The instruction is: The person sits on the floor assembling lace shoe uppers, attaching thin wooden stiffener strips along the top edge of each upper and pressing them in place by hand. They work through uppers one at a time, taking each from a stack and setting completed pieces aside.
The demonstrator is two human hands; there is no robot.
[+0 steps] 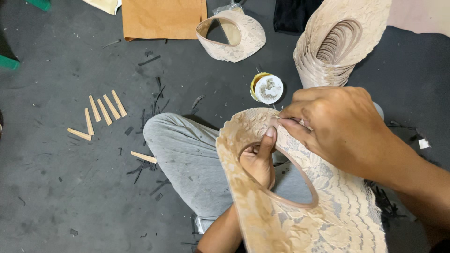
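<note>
You are holding a lace upper (337,211) over your lap, at about five o'clock in the view. Your left hand (257,161) is reaching up through its oval opening, thumb pressing on the pink rim (300,171) at the top edge. Your right hand (340,126) is coming in from three o'clock, its fingertips (281,119) pinching the lace edge right against that thumb. The other left fingers are curling under the piece, so you cannot tell how they are sitting.

Your knee in grey trousers (187,154) is lying just below the piece, toward nine o'clock. A small white-lidded tin (268,89) is sitting on the floor just past your fingertips at twelve o'clock. A tall stack of uppers (328,51) is standing at one o'clock, near your right wrist. A single finished upper (232,37) is lying at eleven o'clock, with a brown sheet (159,18) beside it. Wooden sticks (101,112) are lying scattered at nine o'clock, well apart from your hands.

The dark floor (70,197) is lying open toward seven and eight o'clock, littered only with small black scraps (150,93).
</note>
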